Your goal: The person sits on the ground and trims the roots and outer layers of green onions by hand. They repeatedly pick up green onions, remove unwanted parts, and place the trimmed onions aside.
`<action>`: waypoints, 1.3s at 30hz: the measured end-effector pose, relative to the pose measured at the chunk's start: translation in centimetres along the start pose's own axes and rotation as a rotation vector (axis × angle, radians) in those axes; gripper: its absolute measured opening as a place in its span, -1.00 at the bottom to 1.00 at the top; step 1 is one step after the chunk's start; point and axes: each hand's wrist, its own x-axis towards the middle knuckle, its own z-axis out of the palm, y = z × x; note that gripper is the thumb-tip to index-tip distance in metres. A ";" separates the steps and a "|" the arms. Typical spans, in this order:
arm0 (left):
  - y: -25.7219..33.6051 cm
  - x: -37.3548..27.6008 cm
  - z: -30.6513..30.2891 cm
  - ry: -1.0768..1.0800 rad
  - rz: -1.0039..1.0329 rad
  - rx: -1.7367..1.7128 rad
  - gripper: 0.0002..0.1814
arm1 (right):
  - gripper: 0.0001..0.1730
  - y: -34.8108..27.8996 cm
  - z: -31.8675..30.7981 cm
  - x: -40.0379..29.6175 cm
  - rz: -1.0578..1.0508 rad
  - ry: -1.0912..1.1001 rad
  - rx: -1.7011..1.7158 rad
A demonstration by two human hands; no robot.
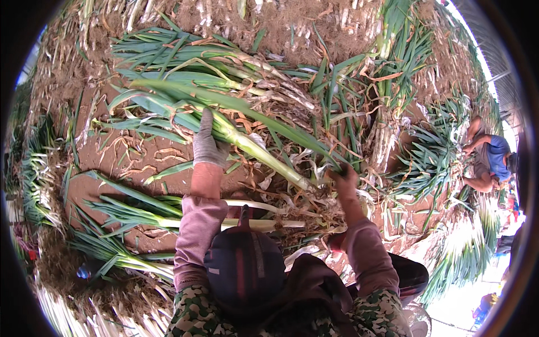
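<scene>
In a grey knit glove, my left hand (209, 141) grips a thick green onion stalk (269, 162) just below its leaves. The stalk lies slanting, its roots down to the right. My bare right hand (344, 179), beside the root end, holds the tip of a long green leaf (290, 137) that arches over from the upper left; its fingers are partly blurred. Beyond the held stalk lies a heap of unpeeled green onions (236, 63) with dry, soil-marked stems. Nearer my body, several onions with clean white stems (269, 225) lie on the ground.
Dry leaves and peelings litter the brown soil (139, 153). Bundled onions (383, 135) stand to the right, and rooty piles (294, 25) line the far side. A person in a blue top (499, 156) sits at the far right beside more onions. A bundle of onions (459, 248) lies lower right.
</scene>
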 end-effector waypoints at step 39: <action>-0.5 -6.6 6.2 -0.522 -0.121 -0.232 -0.09 | -0.64 -16.1 11.0 -6.8 -0.469 -0.386 0.131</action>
